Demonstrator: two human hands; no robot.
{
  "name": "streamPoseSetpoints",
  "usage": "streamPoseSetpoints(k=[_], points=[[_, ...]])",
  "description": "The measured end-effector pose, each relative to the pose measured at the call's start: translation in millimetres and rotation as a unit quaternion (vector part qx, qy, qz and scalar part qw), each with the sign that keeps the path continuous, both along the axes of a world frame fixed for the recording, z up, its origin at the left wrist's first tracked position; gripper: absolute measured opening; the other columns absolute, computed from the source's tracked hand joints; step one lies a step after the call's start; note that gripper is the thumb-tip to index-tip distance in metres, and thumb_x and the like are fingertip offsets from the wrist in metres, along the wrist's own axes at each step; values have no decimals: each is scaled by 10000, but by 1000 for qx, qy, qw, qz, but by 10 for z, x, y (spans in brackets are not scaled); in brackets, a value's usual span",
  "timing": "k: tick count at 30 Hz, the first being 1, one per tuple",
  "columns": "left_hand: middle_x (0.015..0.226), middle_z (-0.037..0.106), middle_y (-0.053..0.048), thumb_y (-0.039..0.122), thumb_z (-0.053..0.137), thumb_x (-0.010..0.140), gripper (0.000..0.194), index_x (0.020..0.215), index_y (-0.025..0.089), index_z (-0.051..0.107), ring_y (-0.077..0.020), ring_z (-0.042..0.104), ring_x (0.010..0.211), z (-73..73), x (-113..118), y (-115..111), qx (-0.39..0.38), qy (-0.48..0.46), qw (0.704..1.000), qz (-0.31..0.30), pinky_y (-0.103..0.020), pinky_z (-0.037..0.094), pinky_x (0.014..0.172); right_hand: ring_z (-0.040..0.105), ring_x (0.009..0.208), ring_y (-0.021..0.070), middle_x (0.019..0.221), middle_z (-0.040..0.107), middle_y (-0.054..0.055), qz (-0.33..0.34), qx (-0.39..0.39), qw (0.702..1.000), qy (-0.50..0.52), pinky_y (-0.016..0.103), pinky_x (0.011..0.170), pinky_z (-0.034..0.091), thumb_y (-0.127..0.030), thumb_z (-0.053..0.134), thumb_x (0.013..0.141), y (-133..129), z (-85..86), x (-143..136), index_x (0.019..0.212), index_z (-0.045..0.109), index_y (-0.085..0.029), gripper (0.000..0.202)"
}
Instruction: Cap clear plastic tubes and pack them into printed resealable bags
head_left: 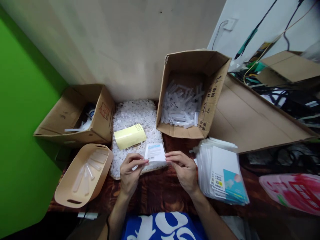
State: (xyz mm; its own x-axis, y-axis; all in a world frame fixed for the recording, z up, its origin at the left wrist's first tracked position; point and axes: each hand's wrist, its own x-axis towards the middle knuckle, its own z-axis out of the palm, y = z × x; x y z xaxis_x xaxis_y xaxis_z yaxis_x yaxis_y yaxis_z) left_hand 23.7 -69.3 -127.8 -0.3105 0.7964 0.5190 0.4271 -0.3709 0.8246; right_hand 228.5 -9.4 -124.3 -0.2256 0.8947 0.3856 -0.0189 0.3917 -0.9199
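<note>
White rectangular printed packet (155,153): your left hand (130,172) and right hand (184,171) each pinch one side; brown cardboard box (211,103) holds translucent plastic tubes (180,104), beige oval basket (101,178) a few.

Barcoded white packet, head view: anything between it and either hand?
Nothing visible. The left hand and right hand pinch the barcoded white packet directly, at opposite side edges. The nearby yellow sheet lies beyond it, to the left, outside both grips.
</note>
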Motion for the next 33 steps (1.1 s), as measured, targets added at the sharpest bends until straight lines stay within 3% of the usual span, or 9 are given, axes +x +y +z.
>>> streamPoseSetpoints(k=[4,7,11,14,19,25,33], points=[[795,664,-11,182,769,829,121,859,285,824,-136,647,754,-157,63,-287,-94,-24,995,-21,-216,536,673,680,862,176,925,688,53,-24,-70,997,-21,241,677,559,-207,735,873,-253,-187,114,822,795,-247,88],[782,672,-23,231,800,794,80,850,278,833,-143,658,732,-257,175,-491,-171,-70,983,-5,-213,546,650,691,804,182,894,656,57,-23,-162,986,-14,262,669,598,-263,757,854,-482,-349,177,818,805,-232,68],[787,677,-46,292,851,714,86,748,217,825,-156,660,655,-356,334,-692,-291,-192,937,11,-214,546,521,735,674,206,799,717,47,9,-354,932,79,334,672,649,-325,789,827,-734,-581,232,834,789,-206,119],[783,693,-55,271,842,701,95,733,186,817,-153,652,603,-420,403,-783,-346,-264,900,0,-220,546,491,755,686,222,784,749,49,-14,-423,899,115,336,693,656,-334,850,757,-847,-716,280,820,782,-191,170],[747,692,-47,213,777,747,63,705,171,798,-146,664,607,-468,425,-851,-349,-278,895,-23,-219,571,565,744,684,184,788,759,48,-34,-428,900,75,249,666,635,-301,917,653,-909,-754,341,718,777,-177,198],[794,677,-55,374,738,834,249,736,146,762,-157,689,590,-485,441,-911,-349,-300,887,-32,-254,613,570,735,590,215,687,751,68,-53,-452,890,37,324,620,652,-423,876,694,-932,-639,291,689,739,-165,292],[834,679,-73,352,734,855,226,778,140,755,-178,708,704,-508,441,-953,-335,-312,889,-34,-277,626,670,757,618,242,690,768,99,-43,-444,895,-19,330,636,640,-457,835,750,-936,-605,278,724,709,-163,320]])
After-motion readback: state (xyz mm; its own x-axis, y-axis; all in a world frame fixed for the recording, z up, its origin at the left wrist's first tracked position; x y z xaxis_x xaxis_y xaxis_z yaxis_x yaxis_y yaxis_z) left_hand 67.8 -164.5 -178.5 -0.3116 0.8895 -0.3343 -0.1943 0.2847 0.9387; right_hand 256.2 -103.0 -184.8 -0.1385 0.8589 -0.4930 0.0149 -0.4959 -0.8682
